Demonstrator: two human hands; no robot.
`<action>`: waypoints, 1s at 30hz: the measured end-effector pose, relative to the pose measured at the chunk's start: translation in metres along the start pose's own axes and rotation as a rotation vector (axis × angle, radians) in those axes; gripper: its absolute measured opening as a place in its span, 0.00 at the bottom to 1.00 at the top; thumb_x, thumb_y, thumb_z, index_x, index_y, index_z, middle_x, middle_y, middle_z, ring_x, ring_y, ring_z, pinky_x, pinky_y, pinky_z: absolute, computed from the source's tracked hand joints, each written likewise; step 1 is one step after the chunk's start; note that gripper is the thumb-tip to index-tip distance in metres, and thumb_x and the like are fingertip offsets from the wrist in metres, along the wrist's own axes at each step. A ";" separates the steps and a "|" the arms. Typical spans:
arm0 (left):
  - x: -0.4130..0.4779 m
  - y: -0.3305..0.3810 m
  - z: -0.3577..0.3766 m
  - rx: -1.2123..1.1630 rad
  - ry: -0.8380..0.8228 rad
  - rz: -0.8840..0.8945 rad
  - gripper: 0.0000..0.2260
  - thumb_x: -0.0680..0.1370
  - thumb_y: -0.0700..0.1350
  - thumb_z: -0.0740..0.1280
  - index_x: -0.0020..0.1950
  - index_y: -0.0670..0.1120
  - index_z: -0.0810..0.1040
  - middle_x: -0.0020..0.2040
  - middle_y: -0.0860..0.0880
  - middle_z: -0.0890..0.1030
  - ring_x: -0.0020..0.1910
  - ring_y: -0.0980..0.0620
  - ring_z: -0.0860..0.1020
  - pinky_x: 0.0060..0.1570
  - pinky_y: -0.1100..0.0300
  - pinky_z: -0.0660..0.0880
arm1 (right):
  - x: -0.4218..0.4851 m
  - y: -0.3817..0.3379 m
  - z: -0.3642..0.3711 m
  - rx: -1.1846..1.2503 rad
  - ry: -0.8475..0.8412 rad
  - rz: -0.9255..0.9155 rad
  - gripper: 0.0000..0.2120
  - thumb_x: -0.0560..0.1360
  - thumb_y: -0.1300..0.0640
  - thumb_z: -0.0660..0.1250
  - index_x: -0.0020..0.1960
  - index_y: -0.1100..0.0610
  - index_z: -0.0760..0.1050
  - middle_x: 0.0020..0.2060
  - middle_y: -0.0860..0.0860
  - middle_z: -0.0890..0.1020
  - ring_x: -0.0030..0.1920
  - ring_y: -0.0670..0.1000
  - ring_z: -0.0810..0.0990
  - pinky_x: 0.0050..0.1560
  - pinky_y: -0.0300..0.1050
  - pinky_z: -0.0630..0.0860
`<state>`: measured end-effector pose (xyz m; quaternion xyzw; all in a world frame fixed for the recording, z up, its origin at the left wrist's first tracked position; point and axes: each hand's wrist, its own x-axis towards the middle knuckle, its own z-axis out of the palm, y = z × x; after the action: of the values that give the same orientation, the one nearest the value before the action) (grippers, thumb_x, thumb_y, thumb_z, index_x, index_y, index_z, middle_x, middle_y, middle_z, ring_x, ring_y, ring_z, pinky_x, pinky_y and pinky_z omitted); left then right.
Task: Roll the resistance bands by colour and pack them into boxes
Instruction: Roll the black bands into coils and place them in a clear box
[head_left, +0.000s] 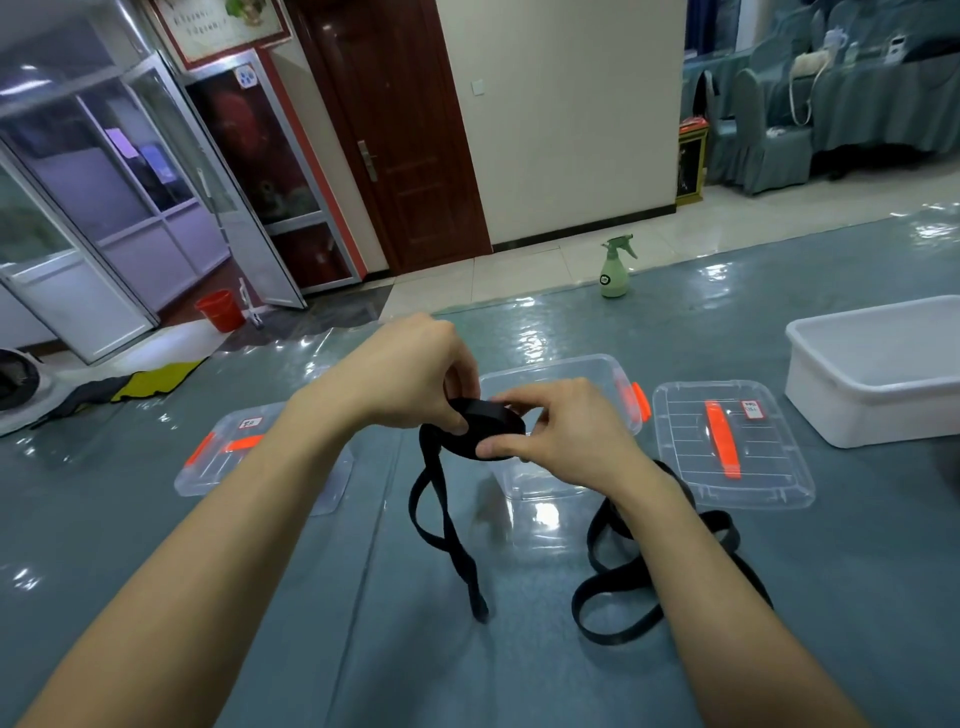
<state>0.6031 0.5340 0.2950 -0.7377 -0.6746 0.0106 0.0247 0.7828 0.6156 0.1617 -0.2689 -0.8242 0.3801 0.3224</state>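
Head view: left hand (410, 371) pinches the black band roll (485, 427) from behind, its loose tail (447, 525) hanging below; right hand (558, 428) clasps the roll's near edge, above the open clear box (618, 374). I'd keep tension so coils stay tight.

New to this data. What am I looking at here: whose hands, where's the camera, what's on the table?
No robot: a person's bare hands, filmed by one head-worn wide-angle camera looking down. The left hand and right hand together hold a partly rolled black resistance band; its loose tail hangs to the table. A second black band lies loose under the right forearm. Behind: an open clear box, two clear lids with orange handles, a white tub and a green spray bottle.
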 end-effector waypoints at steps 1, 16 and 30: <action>0.000 0.001 0.000 -0.002 -0.005 0.019 0.09 0.67 0.50 0.84 0.44 0.56 0.89 0.32 0.64 0.82 0.36 0.66 0.81 0.39 0.58 0.80 | 0.000 -0.001 0.001 -0.023 -0.012 0.000 0.15 0.69 0.34 0.81 0.52 0.38 0.87 0.39 0.40 0.87 0.34 0.44 0.85 0.41 0.49 0.83; -0.017 -0.033 0.052 -0.939 0.193 -0.102 0.13 0.69 0.44 0.85 0.52 0.49 0.90 0.45 0.46 0.91 0.43 0.52 0.89 0.48 0.62 0.83 | 0.000 0.013 -0.017 0.569 0.037 0.052 0.12 0.71 0.56 0.85 0.54 0.50 0.90 0.42 0.55 0.91 0.36 0.57 0.90 0.37 0.45 0.86; -0.011 -0.040 0.029 -0.795 0.062 -0.139 0.10 0.69 0.47 0.86 0.47 0.50 0.91 0.41 0.47 0.90 0.41 0.53 0.89 0.47 0.65 0.82 | 0.000 0.021 -0.003 0.633 -0.073 0.157 0.15 0.67 0.52 0.87 0.51 0.54 0.91 0.43 0.59 0.90 0.41 0.61 0.91 0.43 0.49 0.88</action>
<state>0.5606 0.5276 0.2683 -0.6425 -0.6732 -0.2751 -0.2416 0.7892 0.6290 0.1464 -0.2042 -0.6530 0.6505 0.3298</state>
